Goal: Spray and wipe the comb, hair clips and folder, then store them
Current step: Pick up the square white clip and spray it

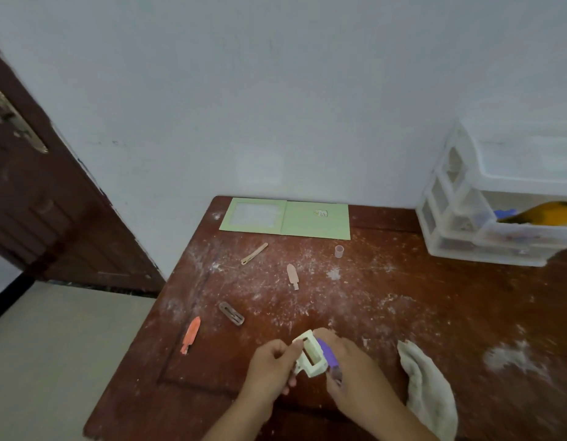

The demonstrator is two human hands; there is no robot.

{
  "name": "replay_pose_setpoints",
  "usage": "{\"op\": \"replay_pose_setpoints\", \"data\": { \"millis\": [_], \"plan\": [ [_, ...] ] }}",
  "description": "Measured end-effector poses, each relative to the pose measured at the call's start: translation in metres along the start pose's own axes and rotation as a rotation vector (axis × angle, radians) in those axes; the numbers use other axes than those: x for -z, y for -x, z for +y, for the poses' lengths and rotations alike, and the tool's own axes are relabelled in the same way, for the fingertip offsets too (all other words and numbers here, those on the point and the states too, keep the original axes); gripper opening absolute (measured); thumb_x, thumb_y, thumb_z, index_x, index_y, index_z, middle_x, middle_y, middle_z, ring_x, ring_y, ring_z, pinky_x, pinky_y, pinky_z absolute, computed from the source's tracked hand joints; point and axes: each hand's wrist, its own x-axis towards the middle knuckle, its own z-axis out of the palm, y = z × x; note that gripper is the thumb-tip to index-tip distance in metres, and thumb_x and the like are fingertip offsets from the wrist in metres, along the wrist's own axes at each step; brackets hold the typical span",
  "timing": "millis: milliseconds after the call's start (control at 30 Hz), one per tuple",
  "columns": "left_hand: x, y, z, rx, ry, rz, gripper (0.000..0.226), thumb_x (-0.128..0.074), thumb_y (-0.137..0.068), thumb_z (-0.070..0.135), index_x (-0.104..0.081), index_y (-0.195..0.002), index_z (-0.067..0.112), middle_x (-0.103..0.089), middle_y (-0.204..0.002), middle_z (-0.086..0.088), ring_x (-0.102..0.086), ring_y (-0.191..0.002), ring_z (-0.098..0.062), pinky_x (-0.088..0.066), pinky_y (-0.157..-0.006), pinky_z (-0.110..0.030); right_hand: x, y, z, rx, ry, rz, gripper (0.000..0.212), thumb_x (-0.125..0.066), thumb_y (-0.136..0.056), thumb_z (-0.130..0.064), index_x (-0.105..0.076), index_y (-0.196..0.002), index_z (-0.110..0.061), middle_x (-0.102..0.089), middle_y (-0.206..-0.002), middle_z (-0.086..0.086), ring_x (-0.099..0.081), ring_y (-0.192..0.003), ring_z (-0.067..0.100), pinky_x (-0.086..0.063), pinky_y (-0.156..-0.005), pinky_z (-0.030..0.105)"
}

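Note:
Near the table's front edge my left hand [272, 367] pinches a cream comb [311, 354]. Close beside it my right hand [352, 374] grips a small purple spray bottle [327, 353], which touches the comb's right side. Several hair clips lie loose on the table: a beige one [254, 253], a pale pink one [292, 276], a brown one [231, 313] and an orange one [190, 335]. The light green folder [285, 218] lies open and flat against the wall at the back.
A crumpled whitish cloth [428, 389] lies right of my right hand. A small clear cap [339, 251] stands near the folder. A white plastic drawer unit [460, 198] with an open drawer stands at the back right. The wooden table [434, 313] is dusted white. A brown door [37, 202] is on the left.

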Motion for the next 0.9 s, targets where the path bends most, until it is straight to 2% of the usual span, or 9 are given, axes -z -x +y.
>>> {"op": "replay_pose_setpoints", "data": {
  "millis": [100, 200, 300, 400, 500, 633, 733, 800, 900],
  "plan": [
    [-0.003, 0.003, 0.000, -0.041, -0.015, 0.018, 0.041, -0.055, -0.089, 0.023, -0.041, -0.052, 0.014, -0.045, -0.034, 0.004, -0.035, -0.028, -0.005, -0.029, -0.035, -0.017, -0.001, 0.003, -0.002, -0.010, 0.050, -0.026, 0.056, -0.041, -0.087, -0.010, -0.023, -0.133, -0.036, -0.046, -0.119, -0.001, -0.053, -0.096, 0.015, -0.041, -0.077, 0.023],
    [-0.006, 0.006, 0.001, -0.064, -0.023, 0.024, 0.040, -0.055, -0.089, 0.021, -0.041, -0.052, 0.014, -0.046, -0.034, 0.004, -0.035, -0.027, -0.005, -0.030, -0.035, -0.017, 0.000, 0.004, 0.003, -0.017, 0.034, -0.005, 0.050, -0.043, -0.086, -0.010, -0.027, -0.126, -0.035, -0.048, -0.108, -0.006, -0.048, -0.078, 0.005, -0.039, -0.068, 0.017],
    [-0.008, 0.009, 0.001, -0.076, -0.024, 0.012, 0.038, -0.055, -0.089, 0.021, -0.042, -0.054, 0.014, -0.047, -0.035, 0.005, -0.037, -0.028, -0.004, -0.031, -0.036, -0.016, 0.007, 0.001, 0.008, -0.062, -0.118, -0.038, 0.057, -0.049, -0.085, -0.009, -0.024, -0.121, -0.044, -0.049, -0.091, -0.012, -0.049, -0.063, -0.002, -0.037, -0.058, 0.012],
    [-0.011, 0.012, 0.001, -0.061, 0.055, -0.031, 0.032, -0.052, -0.091, 0.017, -0.043, -0.060, 0.012, -0.050, -0.039, 0.003, -0.041, -0.034, -0.005, -0.033, -0.038, -0.016, 0.015, 0.002, 0.012, -0.085, -0.243, -0.043, 0.060, -0.052, -0.083, -0.005, -0.022, -0.107, -0.051, -0.050, -0.072, -0.006, -0.047, -0.052, 0.004, -0.035, -0.052, 0.015],
    [-0.012, 0.016, 0.001, -0.042, 0.140, -0.095, 0.025, -0.046, -0.093, 0.010, -0.045, -0.068, 0.010, -0.055, -0.046, 0.004, -0.046, -0.040, -0.007, -0.036, -0.041, -0.017, 0.019, 0.007, 0.014, -0.111, -0.389, -0.032, 0.058, -0.054, -0.081, -0.001, -0.029, -0.102, -0.049, -0.049, -0.071, 0.001, -0.043, -0.054, 0.007, -0.038, -0.054, 0.021],
    [-0.011, 0.020, 0.001, 0.004, 0.295, -0.168, 0.021, -0.039, -0.094, 0.005, -0.049, -0.076, 0.005, -0.062, -0.053, 0.000, -0.052, -0.044, -0.007, -0.042, -0.043, -0.017, 0.024, 0.012, 0.016, -0.112, -0.638, -0.031, 0.061, -0.062, -0.080, -0.003, -0.034, -0.107, -0.050, -0.050, -0.077, 0.001, -0.049, -0.055, -0.001, -0.046, -0.060, 0.019],
    [-0.013, 0.022, 0.001, 0.057, 0.420, -0.185, 0.020, -0.038, -0.094, 0.004, -0.050, -0.079, 0.002, -0.064, -0.054, -0.004, -0.056, -0.045, -0.008, -0.047, -0.044, -0.017, 0.024, 0.017, 0.015, -0.081, -0.587, -0.081, 0.062, -0.071, -0.075, -0.013, -0.033, -0.109, -0.048, -0.050, -0.074, -0.005, -0.048, -0.049, -0.005, -0.044, -0.056, 0.017],
    [-0.017, 0.024, 0.001, 0.082, 0.465, -0.192, 0.020, -0.039, -0.094, 0.004, -0.050, -0.078, 0.002, -0.064, -0.053, -0.005, -0.057, -0.045, -0.009, -0.049, -0.045, -0.018, 0.019, 0.019, 0.011, -0.082, -0.567, -0.098, 0.062, -0.069, -0.075, -0.009, -0.032, -0.106, -0.049, -0.050, -0.068, -0.004, -0.045, -0.044, -0.001, -0.043, -0.051, 0.018],
    [-0.022, 0.025, 0.000, 0.126, 0.518, -0.170, 0.018, -0.043, -0.093, 0.006, -0.053, -0.079, 0.002, -0.065, -0.055, -0.006, -0.058, -0.046, -0.009, -0.050, -0.044, -0.017, 0.012, 0.019, 0.009, -0.069, -0.528, -0.023, 0.058, -0.061, -0.078, 0.000, -0.033, -0.102, -0.045, -0.046, -0.064, -0.002, -0.040, -0.043, 0.000, -0.040, -0.052, 0.024]
  ]
}}
